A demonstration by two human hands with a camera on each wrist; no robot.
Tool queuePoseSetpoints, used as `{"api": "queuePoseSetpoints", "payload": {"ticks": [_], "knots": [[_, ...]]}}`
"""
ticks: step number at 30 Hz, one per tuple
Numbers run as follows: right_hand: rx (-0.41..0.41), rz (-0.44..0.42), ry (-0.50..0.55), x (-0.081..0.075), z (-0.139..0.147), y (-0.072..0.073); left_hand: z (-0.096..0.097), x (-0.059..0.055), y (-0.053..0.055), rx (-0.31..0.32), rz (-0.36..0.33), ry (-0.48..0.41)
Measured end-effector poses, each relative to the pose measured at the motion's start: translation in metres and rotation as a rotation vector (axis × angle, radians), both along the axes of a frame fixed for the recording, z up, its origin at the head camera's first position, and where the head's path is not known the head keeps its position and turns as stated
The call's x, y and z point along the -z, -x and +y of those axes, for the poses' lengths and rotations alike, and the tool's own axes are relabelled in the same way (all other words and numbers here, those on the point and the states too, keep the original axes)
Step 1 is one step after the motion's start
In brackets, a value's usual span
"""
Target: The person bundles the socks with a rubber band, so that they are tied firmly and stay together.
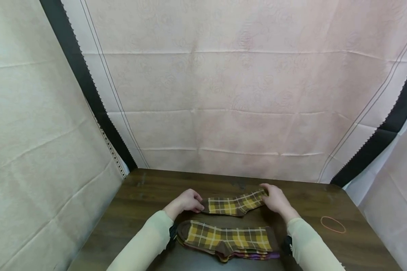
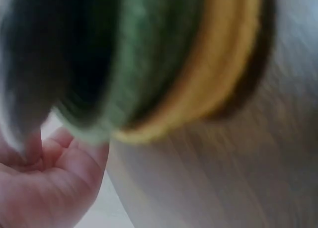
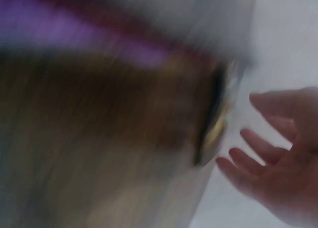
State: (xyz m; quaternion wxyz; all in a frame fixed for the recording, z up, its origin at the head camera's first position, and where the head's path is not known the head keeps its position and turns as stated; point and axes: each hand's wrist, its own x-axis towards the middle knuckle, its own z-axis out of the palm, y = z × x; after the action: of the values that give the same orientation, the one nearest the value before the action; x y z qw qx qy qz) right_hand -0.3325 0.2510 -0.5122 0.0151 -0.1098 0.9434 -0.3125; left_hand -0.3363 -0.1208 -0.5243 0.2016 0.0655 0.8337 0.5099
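Note:
A brown-and-yellow plaid sock (image 1: 235,205) stretches between the two hands, above the table's middle in the head view. At its brown toe end, my left hand (image 1: 186,201) pinches the tip with thumb and fingers. My right hand (image 1: 276,197) is at the cuff end, thumb and fingers spread around it; the right wrist view shows these fingers (image 3: 246,163) apart, just off the sock's edge (image 3: 218,128). Nearer the body lies a neat stack of plaid socks (image 1: 228,239), purple and red showing at its lower edges. Its green and yellow folds (image 2: 164,64) hide part of the left hand.
A thin orange rubber band (image 1: 333,224) lies on the dark wooden table (image 1: 356,244) at the right. Pale fabric walls (image 1: 224,94) with black edging enclose the table at the back and both sides.

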Motion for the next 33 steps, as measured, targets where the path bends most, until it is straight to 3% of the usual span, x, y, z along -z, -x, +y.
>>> {"api": "queuePoseSetpoints", "payload": {"ticks": [3,16,23,33], "knots": [[0.054,-0.039,-0.035,0.007,0.018,0.004,-0.003,0.001,0.001,0.000,-0.018,0.010],[0.188,-0.217,0.109,0.015,0.048,0.009,0.008,0.001,0.006,-0.017,-0.031,-0.014],[0.212,-0.234,0.153,0.029,0.054,0.005,0.009,0.003,0.003,-0.005,-0.015,0.000],[0.204,-0.211,0.197,0.033,0.049,0.000,0.004,0.004,0.004,-0.020,-0.039,-0.016]]}}
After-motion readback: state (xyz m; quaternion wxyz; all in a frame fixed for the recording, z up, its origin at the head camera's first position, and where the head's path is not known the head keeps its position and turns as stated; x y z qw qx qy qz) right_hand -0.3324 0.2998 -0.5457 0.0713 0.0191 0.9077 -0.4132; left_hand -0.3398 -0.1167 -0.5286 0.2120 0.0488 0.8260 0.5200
